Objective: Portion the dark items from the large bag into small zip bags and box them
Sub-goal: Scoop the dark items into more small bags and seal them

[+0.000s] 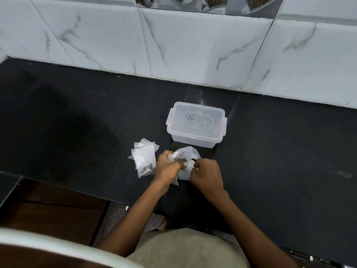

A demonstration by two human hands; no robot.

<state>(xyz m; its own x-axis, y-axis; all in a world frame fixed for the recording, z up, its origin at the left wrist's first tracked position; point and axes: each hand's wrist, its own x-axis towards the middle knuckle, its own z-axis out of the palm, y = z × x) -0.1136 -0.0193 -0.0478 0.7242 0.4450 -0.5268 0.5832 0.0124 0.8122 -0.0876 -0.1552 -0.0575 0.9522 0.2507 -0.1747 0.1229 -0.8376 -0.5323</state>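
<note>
Translucent white plastic, the large crumpled bag [187, 161] sits on the black stone counter [270, 151] and is gripped by both hands: the left hand [167, 166] curls round its near-left edge, and the right hand [205, 175] pinches its near-right side. Just left of the left hand lie small clear zip bags [144, 159], the nearest one holding dark items [146, 169]. Beyond the grip stands a clear rectangular plastic box [196, 123] with its lid on.
</note>
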